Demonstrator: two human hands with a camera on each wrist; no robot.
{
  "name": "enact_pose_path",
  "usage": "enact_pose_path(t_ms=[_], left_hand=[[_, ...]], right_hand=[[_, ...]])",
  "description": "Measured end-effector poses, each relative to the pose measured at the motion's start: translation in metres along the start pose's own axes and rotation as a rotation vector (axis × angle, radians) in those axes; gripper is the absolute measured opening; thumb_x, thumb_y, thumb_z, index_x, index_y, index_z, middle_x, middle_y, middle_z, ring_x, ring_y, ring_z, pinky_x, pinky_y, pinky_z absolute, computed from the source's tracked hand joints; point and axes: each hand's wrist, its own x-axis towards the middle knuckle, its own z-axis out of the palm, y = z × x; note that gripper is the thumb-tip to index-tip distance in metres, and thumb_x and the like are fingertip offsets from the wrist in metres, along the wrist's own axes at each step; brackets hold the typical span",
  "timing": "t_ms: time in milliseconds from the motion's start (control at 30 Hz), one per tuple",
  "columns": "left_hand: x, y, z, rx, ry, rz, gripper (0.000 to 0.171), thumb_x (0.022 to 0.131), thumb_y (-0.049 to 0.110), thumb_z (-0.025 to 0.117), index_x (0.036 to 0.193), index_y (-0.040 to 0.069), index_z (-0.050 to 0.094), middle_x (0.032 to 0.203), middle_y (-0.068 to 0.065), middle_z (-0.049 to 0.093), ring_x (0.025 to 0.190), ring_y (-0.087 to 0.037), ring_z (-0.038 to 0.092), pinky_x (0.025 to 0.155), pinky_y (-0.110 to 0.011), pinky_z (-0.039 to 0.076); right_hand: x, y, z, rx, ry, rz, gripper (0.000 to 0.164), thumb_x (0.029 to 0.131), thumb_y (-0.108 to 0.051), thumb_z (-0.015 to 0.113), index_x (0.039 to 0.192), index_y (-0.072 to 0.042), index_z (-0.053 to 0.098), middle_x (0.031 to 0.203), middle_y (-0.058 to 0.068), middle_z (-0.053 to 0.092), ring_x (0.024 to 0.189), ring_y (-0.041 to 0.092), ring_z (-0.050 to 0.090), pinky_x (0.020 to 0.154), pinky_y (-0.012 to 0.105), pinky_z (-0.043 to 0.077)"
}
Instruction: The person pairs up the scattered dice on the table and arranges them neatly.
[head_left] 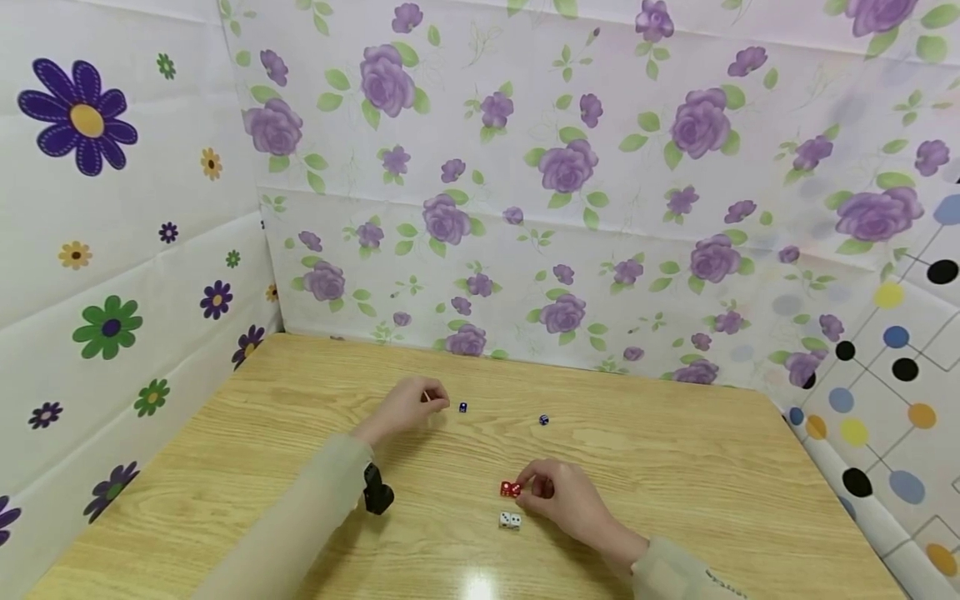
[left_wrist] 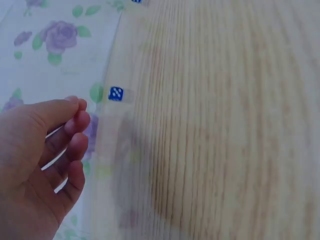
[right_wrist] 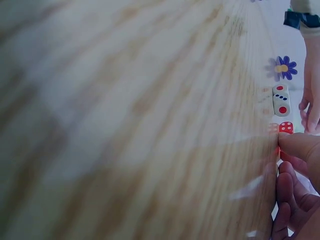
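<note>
My left hand hovers over the far left of the table, fingers loosely bent and nothing visible between them. Just right of its fingertips lies a blue die; the left wrist view shows this blue die with white pips, a small gap from the thumb. A second blue die sits farther right. Nearer to me, my right hand pinches the right-hand red die between thumb and index finger. Beside it, on its left, is another red die.
Two white dice stand side by side just in front of the red ones. The wooden table meets a rose-patterned cloth at its back edge. A black wrist device hangs at the left sleeve.
</note>
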Motion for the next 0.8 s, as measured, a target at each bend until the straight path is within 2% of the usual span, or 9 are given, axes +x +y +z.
enact_pose_path(t_ms=[133,267,367,567,800], left_hand=[[0.011,-0.009,0.004,0.001,-0.023,-0.004,0.01,0.095,0.016,0.066,0.101,0.01,0.072,0.09,-0.001,0.068,0.078,-0.01,0.058,0.072,-0.026,0.047],[0.018,-0.014,0.01,-0.046,-0.06,-0.002,0.017,0.093,0.014,0.069,0.109,0.008,0.07,0.093,-0.003,0.066,0.08,-0.011,0.058,0.073,-0.026,0.048],[0.021,-0.014,0.015,-0.078,-0.058,-0.006,0.021,0.091,0.012,0.07,0.111,0.006,0.069,0.094,-0.006,0.066,0.081,-0.013,0.059,0.074,-0.027,0.048],[0.027,-0.013,0.022,-0.075,-0.04,-0.006,0.015,0.091,0.014,0.07,0.105,0.008,0.07,0.092,-0.005,0.067,0.081,-0.012,0.059,0.076,-0.028,0.049],[0.029,-0.016,0.024,-0.122,-0.034,-0.003,0.01,0.091,0.012,0.071,0.1,0.009,0.071,0.092,-0.005,0.068,0.08,-0.012,0.059,0.076,-0.029,0.049]], right_hand=[[0.0,-0.001,-0.001,0.002,-0.002,0.002,0.009,0.087,-0.023,0.076,0.095,-0.024,0.072,0.074,-0.011,0.059,0.062,0.0,0.048,0.056,0.019,0.042],[0.0,-0.001,-0.001,0.004,-0.002,0.005,0.009,0.087,-0.023,0.076,0.095,-0.024,0.072,0.075,-0.011,0.059,0.062,0.001,0.048,0.056,0.019,0.043],[0.0,-0.001,-0.001,0.006,-0.005,0.007,0.009,0.087,-0.023,0.076,0.095,-0.024,0.072,0.075,-0.011,0.059,0.063,0.001,0.049,0.056,0.019,0.043],[-0.001,-0.002,-0.001,0.008,-0.005,0.003,0.009,0.087,-0.023,0.076,0.095,-0.024,0.072,0.075,-0.011,0.06,0.062,0.0,0.049,0.056,0.02,0.043],[-0.001,-0.001,-0.001,0.011,-0.003,-0.003,0.009,0.087,-0.023,0.076,0.095,-0.024,0.072,0.075,-0.011,0.06,0.062,0.0,0.049,0.056,0.02,0.043]])
